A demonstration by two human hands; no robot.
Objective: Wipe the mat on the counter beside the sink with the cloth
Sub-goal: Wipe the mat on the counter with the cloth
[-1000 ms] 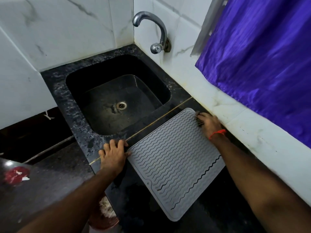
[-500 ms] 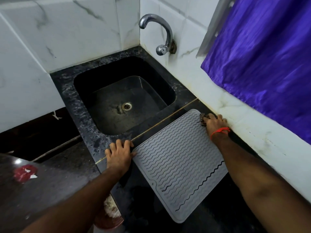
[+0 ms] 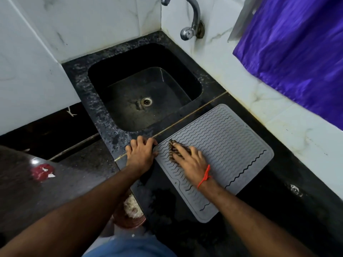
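Mid-wipe. Grey ribbed silicone mat (image 3: 222,151) lies flat on the black tabletop (image 3: 278,210), just beside the black sink (image 3: 144,93), angled to the tabletop edge. Right hand (image 3: 191,160) is on the mat's near-left part, fingers spread and pressing down on a dark patterned cloth (image 3: 173,148); cloth is mostly hidden under the fingers, only its front edge shows, so it looks pressed flat rather than balled up, though the thumb's grip can't be told. Red thread (image 3: 205,176) on that wrist. Left hand (image 3: 141,154) rests on the tabletop at the mat's left corner, fingers loosely bent, touching the mat edge, apparently bracing it; grasping nothing clearly visible. Step in hand, by judgement: stroking the cloth across the ribbed surface, with the sink-side left area being covered now. Next move likely calls for steady downward pressure while sweeping along the wavy ridges toward the far and right parts, and toward the near end by the drain lip, left hand holding the corner so the mat doesn't slide on the slick tabletop. Also there: chrome tap (image 3: 191,25) on the white tiled wall, purple curtain (image 3: 297,52) at right, a reddish bowl (image 3: 130,216) with whitish contents below the tabletop edge.
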